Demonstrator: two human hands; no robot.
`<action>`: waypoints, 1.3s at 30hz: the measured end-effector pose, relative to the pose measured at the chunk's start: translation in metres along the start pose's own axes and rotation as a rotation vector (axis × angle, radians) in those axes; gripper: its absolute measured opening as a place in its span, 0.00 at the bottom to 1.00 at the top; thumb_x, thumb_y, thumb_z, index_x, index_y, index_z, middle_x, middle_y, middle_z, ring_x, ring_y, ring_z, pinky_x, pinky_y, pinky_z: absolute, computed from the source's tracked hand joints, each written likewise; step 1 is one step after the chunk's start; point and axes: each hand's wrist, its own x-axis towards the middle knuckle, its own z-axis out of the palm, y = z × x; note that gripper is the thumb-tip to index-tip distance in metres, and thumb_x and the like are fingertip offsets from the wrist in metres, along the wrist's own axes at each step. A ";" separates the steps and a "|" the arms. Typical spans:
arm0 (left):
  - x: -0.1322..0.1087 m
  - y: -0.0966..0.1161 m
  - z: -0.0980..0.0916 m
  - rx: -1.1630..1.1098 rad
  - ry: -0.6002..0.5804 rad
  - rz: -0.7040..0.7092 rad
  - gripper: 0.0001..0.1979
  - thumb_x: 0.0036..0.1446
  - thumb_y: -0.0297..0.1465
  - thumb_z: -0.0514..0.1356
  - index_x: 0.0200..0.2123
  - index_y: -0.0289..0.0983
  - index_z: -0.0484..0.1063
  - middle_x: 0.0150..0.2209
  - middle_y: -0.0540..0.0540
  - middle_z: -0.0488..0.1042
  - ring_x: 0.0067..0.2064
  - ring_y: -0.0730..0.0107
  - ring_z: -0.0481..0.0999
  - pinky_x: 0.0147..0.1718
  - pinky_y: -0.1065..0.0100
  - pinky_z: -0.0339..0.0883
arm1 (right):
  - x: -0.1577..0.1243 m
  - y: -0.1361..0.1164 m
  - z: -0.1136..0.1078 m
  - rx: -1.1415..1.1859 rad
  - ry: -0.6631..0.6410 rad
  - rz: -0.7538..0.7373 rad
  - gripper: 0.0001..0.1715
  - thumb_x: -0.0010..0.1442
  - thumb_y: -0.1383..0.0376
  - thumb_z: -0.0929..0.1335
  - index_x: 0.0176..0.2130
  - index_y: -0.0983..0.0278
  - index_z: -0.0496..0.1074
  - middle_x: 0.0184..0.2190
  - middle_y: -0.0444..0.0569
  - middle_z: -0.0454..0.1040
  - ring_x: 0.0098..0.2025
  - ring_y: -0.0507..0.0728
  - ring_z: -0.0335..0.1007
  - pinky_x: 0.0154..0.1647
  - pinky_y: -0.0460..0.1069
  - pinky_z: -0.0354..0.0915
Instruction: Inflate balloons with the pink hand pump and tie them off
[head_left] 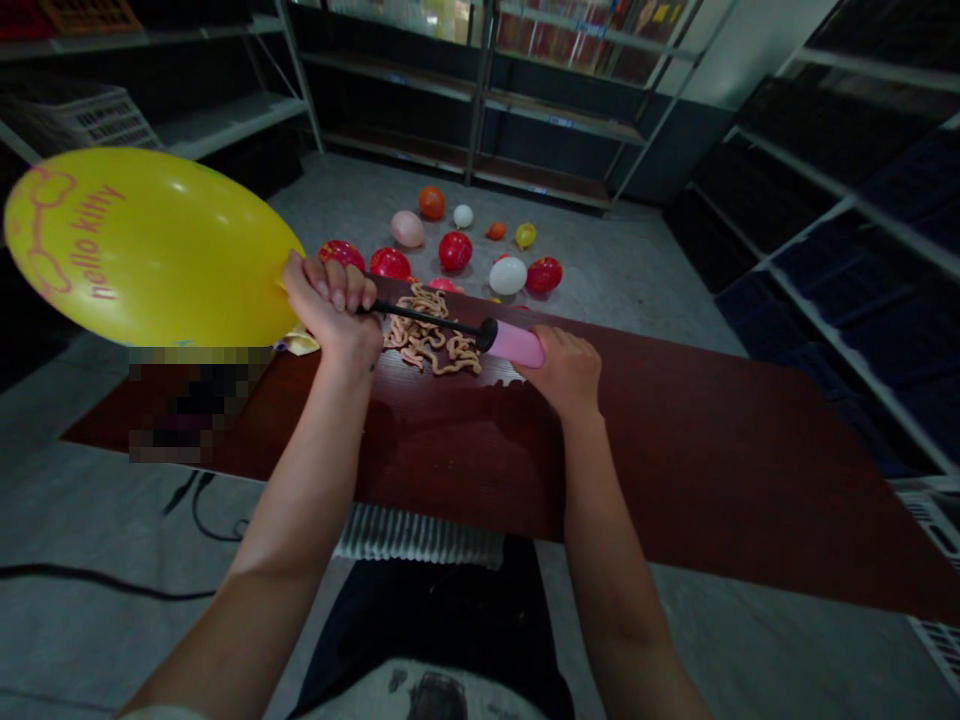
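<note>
A big inflated yellow balloon (161, 245) with pink "hello kitty" lettering sticks out to the left from my left hand (334, 300). The fingers of that hand are wrapped around its neck and the near end of a balloon pump. A thin black rod (431, 318) runs from there to the pump's pink barrel (517, 344). My right hand (564, 370) is closed around the barrel's far end. Behind the rod, a pile of tan, curly strands (435, 340) lies on the dark red-brown table (690, 430); I cannot tell what they are.
Several balloons, among them a red balloon (455, 252) and a white balloon (508, 275), lie on the grey floor (622, 260) beyond the table. Metal shelving (480, 95) stands at the back, with dark blue crates (817, 320) on the right. A black cable (105, 580) crosses the floor at left.
</note>
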 end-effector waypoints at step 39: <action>-0.012 -0.009 0.011 0.064 0.011 -0.008 0.28 0.67 0.41 0.55 0.19 0.39 0.46 0.14 0.54 0.45 0.15 0.76 0.46 0.17 0.68 0.47 | 0.003 -0.004 0.004 -0.017 0.015 0.009 0.25 0.65 0.52 0.67 0.54 0.63 0.73 0.45 0.56 0.79 0.45 0.64 0.71 0.45 0.55 0.57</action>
